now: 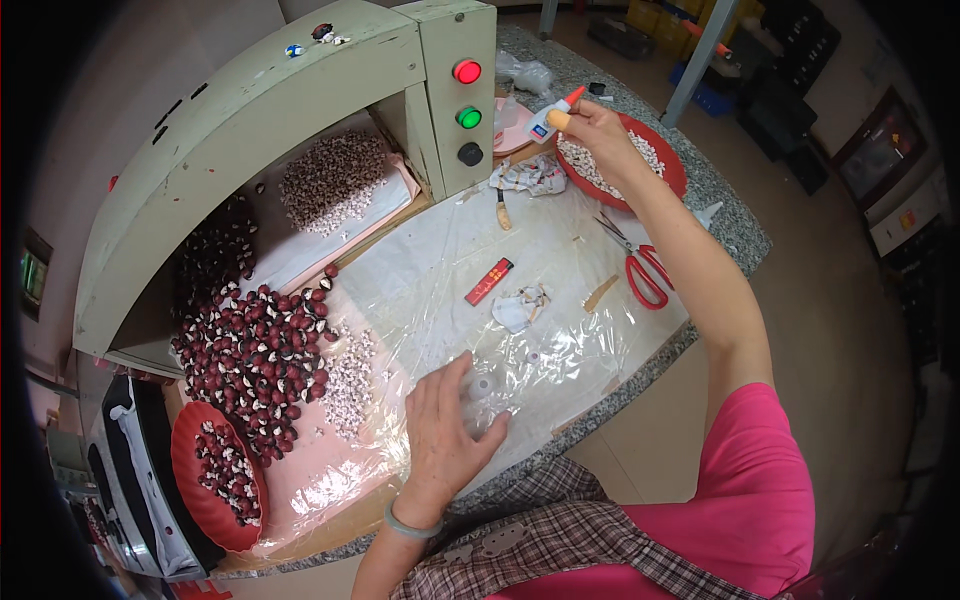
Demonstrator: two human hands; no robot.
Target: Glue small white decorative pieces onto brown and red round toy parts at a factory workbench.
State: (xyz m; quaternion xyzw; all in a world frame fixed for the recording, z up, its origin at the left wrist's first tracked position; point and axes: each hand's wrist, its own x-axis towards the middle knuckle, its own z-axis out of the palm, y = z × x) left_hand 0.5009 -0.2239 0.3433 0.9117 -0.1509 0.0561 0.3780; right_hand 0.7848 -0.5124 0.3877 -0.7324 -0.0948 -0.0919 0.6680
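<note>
My right hand (605, 145) is raised at the back right, closed on a small white glue bottle (540, 131) with a red nozzle. A yellow cover sits on one of its fingertips. Just beside it is a red round dish (675, 178) of small white pieces. Nearer me, my left hand (445, 430) hovers over or rests on the clear plastic sheet (430, 310), fingers apart and holding nothing. A small translucent round thing (483, 386) lies by its fingers. To its left are loose white pieces (350, 390) and a heap of dark red-and-white balls (250, 350).
A grey machine (270, 95) with lit red and green lamps arches over the table's back left. Red-handled scissors (648, 278), a red lighter (489, 282) and crumpled cloths (522, 307) lie mid-table. Another red dish (190, 470) stands front left. The speckled table edge (640, 365) runs close to me.
</note>
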